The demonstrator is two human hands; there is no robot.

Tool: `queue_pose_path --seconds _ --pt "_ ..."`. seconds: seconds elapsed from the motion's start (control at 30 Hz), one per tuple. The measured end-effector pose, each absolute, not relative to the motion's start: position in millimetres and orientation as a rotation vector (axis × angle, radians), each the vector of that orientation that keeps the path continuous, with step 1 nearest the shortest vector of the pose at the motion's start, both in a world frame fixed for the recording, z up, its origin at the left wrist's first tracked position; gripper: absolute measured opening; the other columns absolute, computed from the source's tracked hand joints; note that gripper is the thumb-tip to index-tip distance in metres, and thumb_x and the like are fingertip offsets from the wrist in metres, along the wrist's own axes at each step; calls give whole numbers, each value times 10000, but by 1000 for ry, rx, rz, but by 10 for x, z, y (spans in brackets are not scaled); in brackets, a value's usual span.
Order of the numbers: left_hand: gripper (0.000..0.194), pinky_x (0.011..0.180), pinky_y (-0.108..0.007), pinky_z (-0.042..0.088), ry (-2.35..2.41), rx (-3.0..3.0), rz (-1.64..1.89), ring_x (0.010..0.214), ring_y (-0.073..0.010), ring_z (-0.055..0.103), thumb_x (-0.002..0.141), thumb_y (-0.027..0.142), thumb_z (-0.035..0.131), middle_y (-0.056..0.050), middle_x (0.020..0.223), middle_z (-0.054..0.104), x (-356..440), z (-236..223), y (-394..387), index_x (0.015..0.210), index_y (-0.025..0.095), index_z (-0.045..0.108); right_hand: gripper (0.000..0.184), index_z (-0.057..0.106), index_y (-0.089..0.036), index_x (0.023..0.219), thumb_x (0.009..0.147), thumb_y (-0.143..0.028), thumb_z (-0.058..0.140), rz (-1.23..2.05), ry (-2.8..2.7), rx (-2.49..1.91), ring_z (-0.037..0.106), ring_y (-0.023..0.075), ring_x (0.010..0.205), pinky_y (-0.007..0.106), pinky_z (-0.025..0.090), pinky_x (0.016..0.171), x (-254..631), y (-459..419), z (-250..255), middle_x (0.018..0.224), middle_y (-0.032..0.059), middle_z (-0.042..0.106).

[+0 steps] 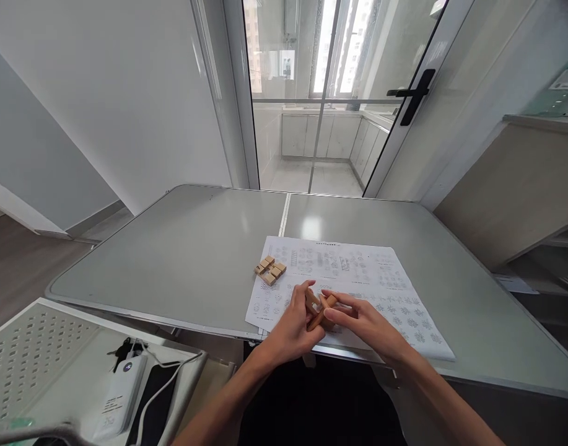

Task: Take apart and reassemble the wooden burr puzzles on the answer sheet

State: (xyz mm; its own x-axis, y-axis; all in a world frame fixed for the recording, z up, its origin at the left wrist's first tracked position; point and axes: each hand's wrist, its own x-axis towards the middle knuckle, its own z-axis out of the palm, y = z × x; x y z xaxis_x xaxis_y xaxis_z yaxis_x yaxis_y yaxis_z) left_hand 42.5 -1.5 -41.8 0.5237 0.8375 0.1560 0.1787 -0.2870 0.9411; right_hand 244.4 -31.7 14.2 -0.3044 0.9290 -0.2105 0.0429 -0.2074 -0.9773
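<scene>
Orange-brown wood forms the small cluster of angular, bar-like pieces [316, 320] held between both hands, over the near part of a white printed paper sheet [411, 310]. The pieces meet at slanting angles, with gaps between them; fingers hide their exact number. Judged on this alone, the work appears partway: several pieces are together, but no closed, regular form shows. How much is left cannot be measured from this view.

The cluster sits between the fingertips of the two hands. The left hand [293, 322] curls round its left side, forefinger above and thumb below, gripping it. The right hand [365, 319] pinches a piece at the cluster's upper right between thumb and forefinger; its remaining fingers are partly hidden.

Near the left hand, untouched, a group of pale wooden blocks [275, 271] lies across the sheet's left edge. The sheet, bearing rows of small line diagrams, rests on a smooth grey table [209, 241]. At lower left, a white perforated surface [37, 353] carries a white rounded box [121, 393]. Beyond the table stands a glazed door with a black handle [416, 98].
</scene>
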Motion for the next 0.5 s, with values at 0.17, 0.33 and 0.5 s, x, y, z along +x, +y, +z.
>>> queue_pose_path --seconds 0.17,0.33,0.5 --pt "863 757 -315 521 841 1770 843 786 -141 543 810 137 724 -18 1034 511 431 -388 -34 1542 273 288 464 790 -270 1087 820 -649 768 1552 -1326 -1248 604 378 1317 482 456 1135 2428 -319 75 1196 67 769" --pt "1029 811 -346 552 848 1759 902 817 -146 599 746 210 839 -19 1075 524 463 -368 -68 1566 297 223 613 737 -266 1271 791 -642 803 1578 -1223 -1275 580 386 1358 521 445 1154 2376 -347 123 1262 88 761" --pt "950 794 -369 566 1037 1817 1005 894 -185 598 766 329 860 -81 1232 498 524 -390 -93 1509 285 270 718 642 -253 1406 805 -609 804 1541 -1159 -1341 643 368 1292 533 465 1143 2338 -387 193 1188 88 793"
